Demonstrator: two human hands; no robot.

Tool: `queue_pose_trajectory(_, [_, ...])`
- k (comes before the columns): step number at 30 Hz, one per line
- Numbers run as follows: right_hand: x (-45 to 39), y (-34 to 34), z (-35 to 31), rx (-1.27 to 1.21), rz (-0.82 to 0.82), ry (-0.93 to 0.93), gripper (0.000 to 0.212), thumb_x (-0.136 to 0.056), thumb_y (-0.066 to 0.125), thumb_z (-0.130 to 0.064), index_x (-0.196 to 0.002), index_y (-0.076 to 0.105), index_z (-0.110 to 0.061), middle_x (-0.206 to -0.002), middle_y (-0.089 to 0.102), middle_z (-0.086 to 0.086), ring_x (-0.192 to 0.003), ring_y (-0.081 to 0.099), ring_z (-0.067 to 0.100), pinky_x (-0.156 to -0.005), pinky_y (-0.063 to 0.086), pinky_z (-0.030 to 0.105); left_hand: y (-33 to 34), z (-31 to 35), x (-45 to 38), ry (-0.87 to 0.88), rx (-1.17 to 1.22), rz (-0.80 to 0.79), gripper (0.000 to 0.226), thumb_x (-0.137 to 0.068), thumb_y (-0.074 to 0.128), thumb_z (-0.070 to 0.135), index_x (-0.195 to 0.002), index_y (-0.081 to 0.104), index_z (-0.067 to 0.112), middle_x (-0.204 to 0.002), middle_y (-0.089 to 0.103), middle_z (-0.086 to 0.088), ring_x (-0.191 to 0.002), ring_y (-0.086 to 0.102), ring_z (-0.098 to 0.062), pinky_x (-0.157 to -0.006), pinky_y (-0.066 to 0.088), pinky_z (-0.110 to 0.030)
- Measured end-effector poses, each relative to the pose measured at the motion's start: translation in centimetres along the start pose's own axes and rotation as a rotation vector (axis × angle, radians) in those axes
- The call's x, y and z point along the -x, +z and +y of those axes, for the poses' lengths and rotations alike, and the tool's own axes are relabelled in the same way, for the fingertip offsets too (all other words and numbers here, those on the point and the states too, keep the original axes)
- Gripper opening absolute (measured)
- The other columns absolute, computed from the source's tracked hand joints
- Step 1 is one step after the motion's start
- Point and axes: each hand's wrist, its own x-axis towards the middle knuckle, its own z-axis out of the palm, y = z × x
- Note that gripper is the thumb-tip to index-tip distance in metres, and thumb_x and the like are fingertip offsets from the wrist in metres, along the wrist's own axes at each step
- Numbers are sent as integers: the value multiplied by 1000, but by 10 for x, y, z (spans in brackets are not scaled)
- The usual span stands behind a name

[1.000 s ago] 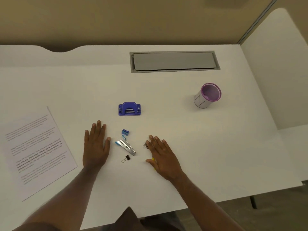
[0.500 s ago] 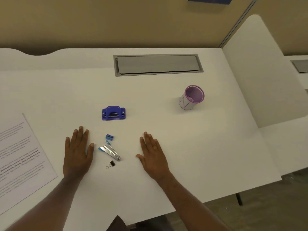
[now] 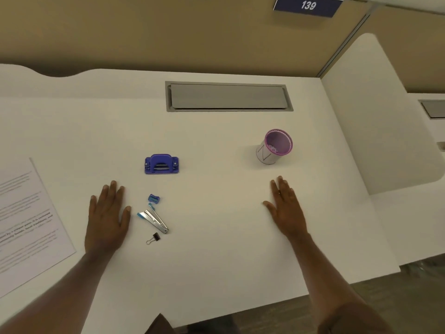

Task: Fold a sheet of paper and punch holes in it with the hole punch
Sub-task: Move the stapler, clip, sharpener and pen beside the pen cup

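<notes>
Flat on the white desk top (image 3: 216,145), both hands lie palm down with fingers straight and together, holding nothing. The left hand (image 3: 107,219) rests near the front left, its thumb tip just beside a small silver stapler with blue ends (image 3: 154,218). The right hand (image 3: 286,209) lies well apart from it to the right, and the desk surface between the two hands is bare white. A blue plastic hole punch (image 3: 161,164) sits behind the left hand, apart from its fingertips. The white printed sheet of paper (image 3: 26,225) lies unfolded at the far left, cut off by the frame edge (its near corner reaches toward the left forearm without touching it). Between punch and stapler sits a small blue pencil sharpener (image 3: 153,199); a black binder clip (image 3: 154,238) lies just in front of the stapler. A white cup with a pink mesh rim (image 3: 274,147) stands behind the right hand, toward the desk's right edge. A grey rectangular cable hatch (image 3: 228,96) lies along the back edge.
</notes>
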Motion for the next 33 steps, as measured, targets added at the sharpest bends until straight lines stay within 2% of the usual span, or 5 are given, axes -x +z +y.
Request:
queue_pose_trajectory(11, [-2,-2,6,-19,33,-42,52,-105,26,-50,-154,32,-34,-167,10,10,-153,17,30,-122,20,48,1,3,0,26,16,34,62,-102,30,38,-157,32,11,-169,21,-7,-156,19,-28,-128,11,-50])
queue_pose_trajectory(18, [-9,-17,-38,-167,221,-82,60,-104,22,-51,-156,28,-23,-166,17,7,-154,15,20,-122,19,50,1,2,2,46,2,49,60,-103,31,36,-157,33,9,-168,24,-10,-155,23,-30,-127,15,-53])
queue_pose_trajectory(22, [-11,-18,-89,-319,273,-140,57,-104,30,-45,-156,30,-19,-165,22,5,-153,16,18,-121,20,53,-5,6,0,37,-31,-1,62,-103,27,37,-157,33,8,-168,22,-11,-156,21,-30,-127,14,-53])
queue_pose_trajectory(29, [0,6,-194,-337,146,-407,57,-105,34,-46,-154,34,-16,-164,26,1,-152,21,16,-122,23,45,-16,4,-3,91,-113,-34,62,-101,32,37,-150,44,2,-161,35,-20,-147,37,-40,-120,26,-62])
queue_pose_trajectory(33, [2,19,-251,-287,3,-529,62,-103,40,-46,-155,31,-13,-164,24,4,-152,23,19,-122,23,46,-14,-2,-1,100,-159,-33,65,-103,30,43,-159,27,12,-169,19,-13,-156,19,-34,-124,14,-62])
